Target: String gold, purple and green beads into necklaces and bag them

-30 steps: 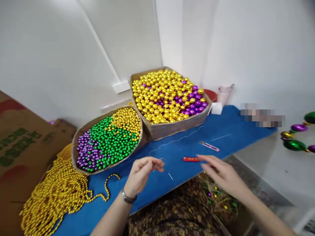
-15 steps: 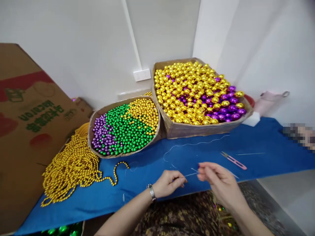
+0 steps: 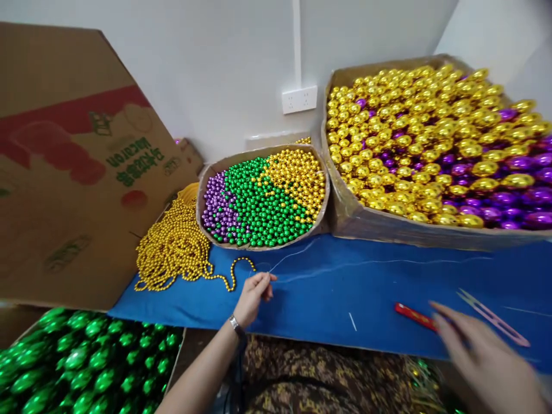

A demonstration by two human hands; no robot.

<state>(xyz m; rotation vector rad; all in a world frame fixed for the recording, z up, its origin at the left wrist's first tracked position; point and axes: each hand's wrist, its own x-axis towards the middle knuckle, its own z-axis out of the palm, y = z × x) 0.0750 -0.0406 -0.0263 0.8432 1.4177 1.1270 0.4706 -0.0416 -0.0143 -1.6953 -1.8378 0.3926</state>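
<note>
My left hand [image 3: 254, 296] pinches a thin white thread [image 3: 366, 263] near the end of a gold bead strand [image 3: 181, 247] on the blue table cover [image 3: 328, 293]. The thread runs rightward across the cover. My right hand [image 3: 483, 356] hovers at the lower right with fingers spread, motion-blurred, just right of a small red object [image 3: 413, 315] and below pink thread snips [image 3: 494, 323]. A short white needle-like piece [image 3: 352, 322] lies between my hands.
A cardboard tray of small purple, green and gold beads [image 3: 263, 195] and a larger box of big gold and purple beads [image 3: 435, 144] stand at the back. A printed carton [image 3: 73, 167] leans at left. A box of large green beads [image 3: 81, 362] sits below left.
My hands have parted: the left moved left toward the gold strand, still pinching thread; the right swung right and opened near the red object. The view shifted left and closer.
</note>
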